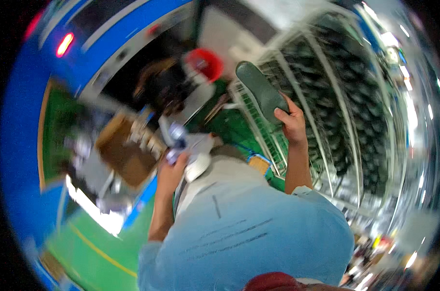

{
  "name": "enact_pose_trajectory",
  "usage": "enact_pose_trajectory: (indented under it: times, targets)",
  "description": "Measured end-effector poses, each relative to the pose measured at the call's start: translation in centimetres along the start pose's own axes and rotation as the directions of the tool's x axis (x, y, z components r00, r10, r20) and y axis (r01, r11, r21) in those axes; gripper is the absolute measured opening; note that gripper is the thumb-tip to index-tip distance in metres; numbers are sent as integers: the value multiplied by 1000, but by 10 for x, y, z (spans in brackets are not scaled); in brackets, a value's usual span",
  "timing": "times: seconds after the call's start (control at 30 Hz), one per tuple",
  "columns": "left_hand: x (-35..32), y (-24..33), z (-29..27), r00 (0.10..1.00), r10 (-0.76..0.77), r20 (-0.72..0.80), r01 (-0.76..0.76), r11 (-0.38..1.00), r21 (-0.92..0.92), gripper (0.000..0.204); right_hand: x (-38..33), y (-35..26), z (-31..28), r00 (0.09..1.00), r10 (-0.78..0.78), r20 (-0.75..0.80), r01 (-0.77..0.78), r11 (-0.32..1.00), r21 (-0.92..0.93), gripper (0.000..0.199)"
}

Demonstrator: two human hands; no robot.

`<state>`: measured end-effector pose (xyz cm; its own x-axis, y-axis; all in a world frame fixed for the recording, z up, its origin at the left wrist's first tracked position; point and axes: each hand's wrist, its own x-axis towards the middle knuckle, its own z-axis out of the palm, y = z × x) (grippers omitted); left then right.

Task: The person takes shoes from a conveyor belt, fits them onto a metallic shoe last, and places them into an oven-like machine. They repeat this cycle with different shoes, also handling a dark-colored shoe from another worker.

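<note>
My right hand is raised in front of the rack, closed around the heel end of a dark green shoe sole. The sole's rounded toe end points up and to the left. My left hand is low in front of my body, fingers curled against a blurred white and purple thing whose kind I cannot make out. A rounded white thing is right beside that hand, also smeared by motion. My light blue shirt fills the lower middle.
A white metal rack on the right carries many dark sole-like pieces. Ahead are a blurred red round object and dark machinery. A brown cardboard box stands at left, over a green floor with a yellow line.
</note>
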<state>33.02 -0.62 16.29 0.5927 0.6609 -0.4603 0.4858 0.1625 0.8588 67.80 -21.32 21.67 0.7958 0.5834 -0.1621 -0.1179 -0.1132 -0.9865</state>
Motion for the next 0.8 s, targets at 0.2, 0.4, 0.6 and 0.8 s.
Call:
enact_pose_trajectory:
  times: [0.2,0.4,0.6,0.8]
  targets:
    - [63,12,50,975,-196,106,190,980,64,63,-18,-132,-194,512,-606,-608,204,774,-600,63]
    - [95,58,139,913,-178,368,163,984,72,38,-100,-216,-418,208,-755,-621,-674,350,-651,57]
    - [127,35,190,905,-52,423,136,976,-172,32,-97,-272,-664,750,-404,-523,-630,-195,-752,54]
    - [69,83,181,910,-151,386,207,972,-108,32,2,-210,-687,923,-189,-336,-357,-93,-929,49]
